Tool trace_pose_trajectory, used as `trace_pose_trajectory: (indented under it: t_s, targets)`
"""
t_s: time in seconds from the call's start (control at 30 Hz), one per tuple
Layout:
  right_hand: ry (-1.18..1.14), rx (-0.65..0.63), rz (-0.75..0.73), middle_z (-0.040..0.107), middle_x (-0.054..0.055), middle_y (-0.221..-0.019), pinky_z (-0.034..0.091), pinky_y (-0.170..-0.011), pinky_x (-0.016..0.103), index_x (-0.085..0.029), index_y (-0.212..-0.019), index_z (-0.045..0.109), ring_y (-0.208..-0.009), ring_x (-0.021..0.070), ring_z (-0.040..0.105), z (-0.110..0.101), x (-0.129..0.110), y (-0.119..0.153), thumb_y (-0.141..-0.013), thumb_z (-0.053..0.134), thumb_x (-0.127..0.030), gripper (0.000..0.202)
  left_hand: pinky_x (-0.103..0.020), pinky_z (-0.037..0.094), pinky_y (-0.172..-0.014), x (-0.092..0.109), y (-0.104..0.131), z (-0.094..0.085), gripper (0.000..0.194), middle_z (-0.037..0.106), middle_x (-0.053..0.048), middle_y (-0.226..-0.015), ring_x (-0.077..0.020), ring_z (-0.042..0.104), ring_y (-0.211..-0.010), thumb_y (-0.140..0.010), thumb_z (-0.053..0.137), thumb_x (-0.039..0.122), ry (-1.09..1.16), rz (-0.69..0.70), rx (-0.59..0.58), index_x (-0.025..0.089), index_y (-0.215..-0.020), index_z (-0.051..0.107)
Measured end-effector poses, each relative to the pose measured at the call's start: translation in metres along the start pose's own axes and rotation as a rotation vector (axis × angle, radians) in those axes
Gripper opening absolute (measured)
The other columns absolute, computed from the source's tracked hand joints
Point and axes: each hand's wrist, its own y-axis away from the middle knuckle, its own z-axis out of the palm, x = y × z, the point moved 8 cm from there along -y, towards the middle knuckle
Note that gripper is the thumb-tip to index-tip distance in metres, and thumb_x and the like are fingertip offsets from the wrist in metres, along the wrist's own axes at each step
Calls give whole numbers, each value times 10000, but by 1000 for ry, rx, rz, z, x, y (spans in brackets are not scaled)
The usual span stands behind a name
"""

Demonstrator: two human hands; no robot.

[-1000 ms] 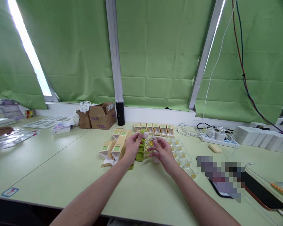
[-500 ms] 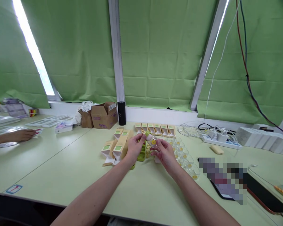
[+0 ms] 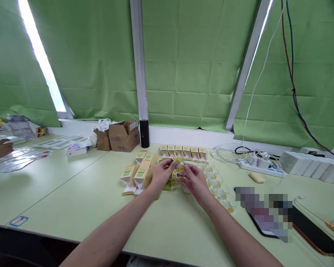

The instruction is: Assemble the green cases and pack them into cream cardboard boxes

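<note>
Both my hands pinch: the left hand [image 3: 160, 175] a small green piece [image 3: 178, 160], the right hand [image 3: 195, 181] a clear case [image 3: 181, 168], held together nearer me than the row of cream boxes [image 3: 186, 152]. Also nearer than that row, cartons [image 3: 145, 171] sit leftward, other clear cases [image 3: 218, 184] rightward, green trays [image 3: 167, 185] between, partly hidden.

A: Arms?
B: Both bare. Left forearm [image 3: 115, 226] rises from the bottom edge, left of centre, slanting up and right; right forearm [image 3: 233, 226] slants up and left from the bottom edge, right of centre.
A: Hands?
B: Left hand [image 3: 161, 174] and right hand [image 3: 195, 181] converge just below mid-frame, the right slightly lower.
A: Grip?
B: Each in a thumb-and-finger pinch. Right hand's lower fingers [image 3: 182, 180] curled, tips toward frame left.
</note>
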Motion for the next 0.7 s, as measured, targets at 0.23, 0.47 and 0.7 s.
trace_pose_trajectory:
  t_s: [0.23, 0.47, 0.7]
  targets:
    - [18, -6, -23, 743, 21, -903, 669, -651, 335, -191, -965, 778, -710, 171, 731, -1, -2, -1, -665, 993, -536, 505, -301, 554, -757, 3, 1, 2, 501, 778, -90, -927, -224, 693, -841, -723, 897, 619, 24, -1, -29, 156, -898, 816]
    - [188, 18, -98, 758, 43, -937, 646, -642, 305, -211, -1005, 787, -848, 204, 701, -8, -12, -4, -616, 1011, -494, 531, -333, 574, -842, 5, 3, 3, 489, 782, -106, -1007, -254, 708, -920, -729, 897, 597, 35, 24, -53, 178, -970, 825]
    - [277, -50, -175, 750, 41, -1038, 635, -698, 314, -245, -1065, 761, -789, 173, 693, -2, -17, -2, -645, 989, -352, 490, -348, 586, -847, 7, 4, 1, 453, 783, -131, -1093, -269, 723, -950, -780, 868, 562, -56, 107, -71, 183, -1026, 835]
